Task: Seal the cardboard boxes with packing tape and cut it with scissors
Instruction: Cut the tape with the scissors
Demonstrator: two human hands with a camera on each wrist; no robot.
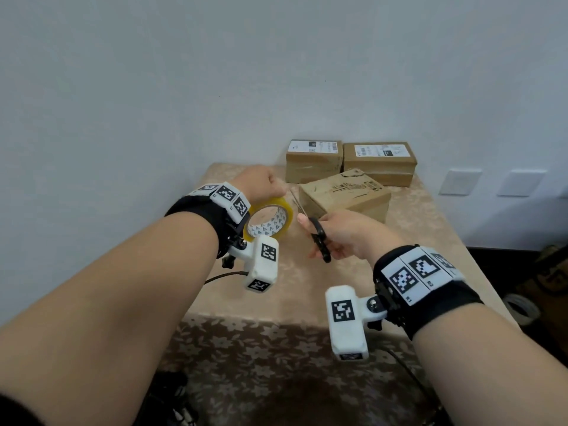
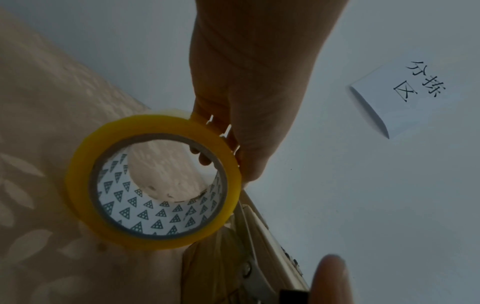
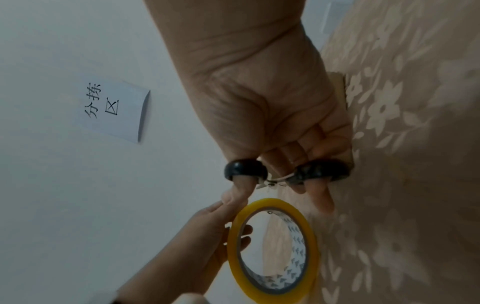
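Left hand (image 1: 261,186) fingers (image 2: 205,158) hook tape roll (image 1: 266,221); right hand (image 1: 347,235) fingers through scissors (image 1: 318,238).

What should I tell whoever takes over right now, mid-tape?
Left hand holds the tape roll up beside the nearest box.
Right hand holds the scissors, fingers through the handles, blades pointing into the gap between roll and box.
Two more boxes sit behind by the wall.
Done: unclear; the tape strip itself does not show.
Left: the cut, then any unsealed boxes.
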